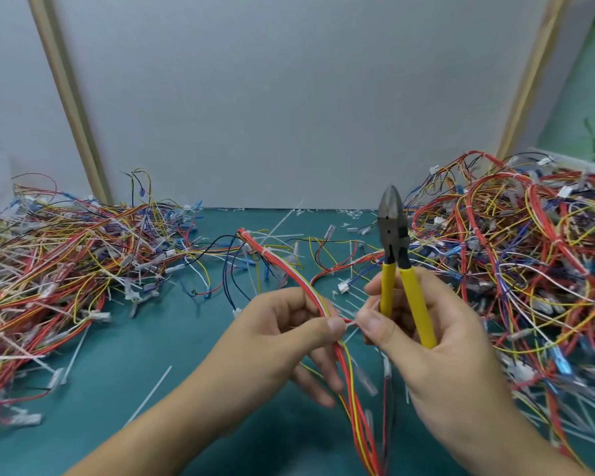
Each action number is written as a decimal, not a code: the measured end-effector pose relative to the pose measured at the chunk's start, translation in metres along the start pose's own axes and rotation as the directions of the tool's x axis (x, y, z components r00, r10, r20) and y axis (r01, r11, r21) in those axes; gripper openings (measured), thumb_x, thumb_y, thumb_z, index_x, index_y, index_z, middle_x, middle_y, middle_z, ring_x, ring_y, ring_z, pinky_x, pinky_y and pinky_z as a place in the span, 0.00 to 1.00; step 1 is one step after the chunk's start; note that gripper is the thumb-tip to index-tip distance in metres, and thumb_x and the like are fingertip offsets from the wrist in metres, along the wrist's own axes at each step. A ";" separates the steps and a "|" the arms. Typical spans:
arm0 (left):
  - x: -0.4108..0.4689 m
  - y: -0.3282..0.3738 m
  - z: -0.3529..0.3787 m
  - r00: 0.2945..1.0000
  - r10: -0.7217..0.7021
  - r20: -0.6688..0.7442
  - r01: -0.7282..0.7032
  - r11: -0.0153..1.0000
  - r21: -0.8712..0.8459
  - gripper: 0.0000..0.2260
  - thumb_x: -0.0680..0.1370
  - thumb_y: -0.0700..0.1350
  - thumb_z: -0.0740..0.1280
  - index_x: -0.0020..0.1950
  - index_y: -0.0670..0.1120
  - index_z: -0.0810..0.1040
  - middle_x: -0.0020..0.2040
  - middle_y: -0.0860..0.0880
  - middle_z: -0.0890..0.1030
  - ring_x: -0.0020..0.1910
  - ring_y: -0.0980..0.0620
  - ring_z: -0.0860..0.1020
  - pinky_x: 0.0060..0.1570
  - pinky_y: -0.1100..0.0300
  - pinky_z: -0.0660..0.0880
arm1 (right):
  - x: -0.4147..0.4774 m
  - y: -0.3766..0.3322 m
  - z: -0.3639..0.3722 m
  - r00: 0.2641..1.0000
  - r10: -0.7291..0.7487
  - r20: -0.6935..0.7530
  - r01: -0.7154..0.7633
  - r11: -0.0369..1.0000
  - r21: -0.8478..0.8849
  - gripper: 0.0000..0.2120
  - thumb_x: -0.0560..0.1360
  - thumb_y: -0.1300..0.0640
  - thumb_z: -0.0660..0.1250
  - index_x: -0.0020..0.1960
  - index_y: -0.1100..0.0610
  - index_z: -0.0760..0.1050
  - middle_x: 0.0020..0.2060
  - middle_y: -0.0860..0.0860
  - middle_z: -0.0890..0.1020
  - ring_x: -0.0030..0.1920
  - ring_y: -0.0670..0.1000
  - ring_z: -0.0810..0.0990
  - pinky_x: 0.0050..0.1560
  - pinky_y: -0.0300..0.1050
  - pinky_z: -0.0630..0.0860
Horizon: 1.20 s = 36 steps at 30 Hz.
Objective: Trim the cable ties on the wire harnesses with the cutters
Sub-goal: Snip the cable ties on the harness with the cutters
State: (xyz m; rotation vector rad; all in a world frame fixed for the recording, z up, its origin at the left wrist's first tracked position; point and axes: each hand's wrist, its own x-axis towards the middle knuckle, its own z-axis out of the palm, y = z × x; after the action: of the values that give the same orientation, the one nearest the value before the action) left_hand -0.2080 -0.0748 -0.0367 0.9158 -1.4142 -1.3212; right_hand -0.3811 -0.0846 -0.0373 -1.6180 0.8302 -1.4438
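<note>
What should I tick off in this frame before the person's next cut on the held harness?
1. Grip on cutters: ok. The right hand holds the cutters by the yellow handles.
2. Grip on harness: ok. The left hand pinches the harness.
3. Cable tie found: ok. A white cable tie shows between the two thumbs.
4. Tail left to trim: cannot tell. The thumbs hide most of the tie.
5. Blades at the tie: not ok. The cutters point upward, away from the tie, jaws together.
6. Fingers away from the blades: ok. The blades stand above both hands.
</note>
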 end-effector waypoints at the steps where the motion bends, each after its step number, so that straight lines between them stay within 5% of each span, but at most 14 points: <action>1: 0.001 0.000 0.000 1.000 -0.011 0.000 0.011 1.000 0.010 0.05 0.74 0.44 0.70 0.42 0.42 0.78 0.31 0.42 0.78 0.28 0.45 0.80 0.27 0.57 0.78 | 0.000 0.000 0.000 1.000 0.005 0.007 -0.005 1.000 -0.013 0.09 0.72 0.66 0.72 0.46 0.54 0.78 0.36 0.52 0.81 0.35 0.46 0.79 0.41 0.36 0.78; 6: 0.002 -0.002 0.001 0.999 -0.042 -0.005 0.042 0.999 0.023 0.06 0.73 0.43 0.67 0.43 0.40 0.75 0.28 0.42 0.77 0.26 0.45 0.80 0.27 0.56 0.79 | -0.002 0.002 0.000 1.000 0.011 0.013 -0.011 0.999 -0.038 0.10 0.73 0.69 0.71 0.47 0.55 0.78 0.36 0.54 0.81 0.35 0.48 0.79 0.41 0.39 0.78; 12: 0.001 -0.006 0.000 1.000 -0.002 0.006 0.003 0.997 -0.080 0.11 0.71 0.40 0.73 0.48 0.35 0.78 0.41 0.40 0.80 0.44 0.38 0.83 0.41 0.53 0.82 | 0.002 0.004 -0.003 1.000 -0.002 -0.018 0.002 0.999 -0.038 0.13 0.74 0.68 0.71 0.46 0.50 0.78 0.37 0.56 0.80 0.37 0.54 0.80 0.43 0.41 0.79; 19: 0.000 -0.006 0.003 0.987 0.083 -0.135 -0.103 0.983 -0.150 0.17 0.69 0.34 0.75 0.56 0.39 0.76 0.39 0.44 0.81 0.37 0.37 0.85 0.37 0.52 0.82 | 0.003 0.004 -0.009 0.999 0.034 -0.016 -0.035 0.997 -0.066 0.10 0.74 0.63 0.72 0.47 0.48 0.79 0.38 0.55 0.82 0.38 0.56 0.81 0.46 0.48 0.80; 21: 0.001 -0.004 0.001 0.969 0.157 -0.193 -0.177 0.980 -0.089 0.18 0.70 0.35 0.75 0.58 0.41 0.76 0.37 0.45 0.81 0.36 0.39 0.85 0.37 0.53 0.82 | 0.002 0.000 -0.011 0.998 0.066 -0.004 -0.066 0.993 -0.096 0.05 0.73 0.54 0.74 0.47 0.47 0.80 0.38 0.53 0.83 0.39 0.56 0.81 0.45 0.47 0.81; 24: 0.002 -0.002 -0.008 0.937 0.221 -0.271 -0.241 0.970 -0.043 0.16 0.72 0.34 0.71 0.58 0.44 0.76 0.35 0.46 0.80 0.36 0.40 0.85 0.35 0.57 0.81 | 0.001 -0.006 -0.018 0.986 0.151 0.064 -0.135 0.970 -0.200 0.20 0.68 0.34 0.70 0.49 0.48 0.81 0.34 0.54 0.81 0.35 0.53 0.81 0.39 0.42 0.80; 26: 0.003 0.000 -0.014 0.927 0.241 -0.289 -0.259 0.966 -0.026 0.16 0.74 0.33 0.70 0.59 0.46 0.76 0.34 0.45 0.80 0.37 0.40 0.85 0.36 0.58 0.81 | 0.000 -0.010 -0.016 0.968 0.216 0.126 -0.179 0.950 -0.254 0.25 0.66 0.29 0.63 0.48 0.48 0.82 0.33 0.55 0.81 0.33 0.52 0.81 0.37 0.46 0.79; 30: 0.003 0.001 -0.018 0.913 0.265 -0.310 -0.281 0.960 -0.007 0.17 0.73 0.36 0.72 0.58 0.49 0.77 0.34 0.44 0.79 0.37 0.38 0.85 0.36 0.56 0.81 | -0.001 -0.013 -0.009 0.929 0.322 0.184 -0.275 0.931 -0.240 0.25 0.73 0.29 0.61 0.42 0.49 0.84 0.34 0.52 0.82 0.30 0.52 0.79 0.32 0.46 0.80; 36: 0.003 0.000 -0.018 0.918 0.271 -0.288 -0.291 0.956 -0.026 0.17 0.74 0.33 0.70 0.60 0.47 0.76 0.33 0.44 0.78 0.36 0.39 0.85 0.35 0.56 0.81 | -0.002 -0.015 -0.008 0.911 0.370 0.184 -0.314 0.909 -0.273 0.22 0.70 0.34 0.62 0.41 0.51 0.84 0.33 0.54 0.82 0.29 0.55 0.80 0.35 0.56 0.81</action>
State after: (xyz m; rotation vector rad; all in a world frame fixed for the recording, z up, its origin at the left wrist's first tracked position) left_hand -0.1911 -0.0822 -0.0374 0.7856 -1.2184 -0.9743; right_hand -0.3895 -0.0770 -0.0241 -1.6731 1.1196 -0.9135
